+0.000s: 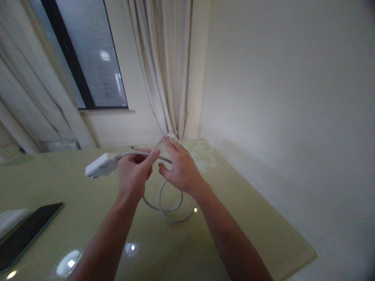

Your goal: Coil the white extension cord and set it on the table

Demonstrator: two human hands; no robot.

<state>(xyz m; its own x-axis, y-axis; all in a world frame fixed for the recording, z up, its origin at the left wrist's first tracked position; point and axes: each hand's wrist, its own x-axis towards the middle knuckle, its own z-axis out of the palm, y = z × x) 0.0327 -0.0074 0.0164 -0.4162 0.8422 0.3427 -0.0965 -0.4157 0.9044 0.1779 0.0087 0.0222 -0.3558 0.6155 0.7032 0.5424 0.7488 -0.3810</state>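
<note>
pinching white cable point(175, 221) in l hand point(136, 171), w/ r hand point(184, 171) spread just beside

gripping cable btwn l thumb + fingers. keeping r hand loose: fingers extended, thumb well apart, not closed on anything visible. running one stretch of cable from white power strip point(101, 166), just l of l hand, across l fingers, then into gap btwn r thumb + r fingers. tilting strip a bit there; can't tell if clear of the table. angling another stretch up from l thumb tip to white plug point(171, 137), right by r fingertips; can't tell if touching. drooping rest of cable in loops below + btwn hands, crossing itself, reaching near r wrist; can't tell how much rests on the surface.

working over pale green glossy tabletop point(249, 226), w/ light spots reflected nearer than l hand + faint pale pattern beyond r hand. see dark phone-like device point(29, 234) lying flat, well l of l hand + nearer the body, w/ white object point(13, 220) right by it, partly cut off.

facing gathered cream curtain point(164, 66) beyond r fingertips. see dark-framed window point(93, 58) beyond + above l hand, w/ 2nd curtain point(35, 89) farther l. meeting plain pale wall point(278, 97) r of r hand, along table edge.
</note>
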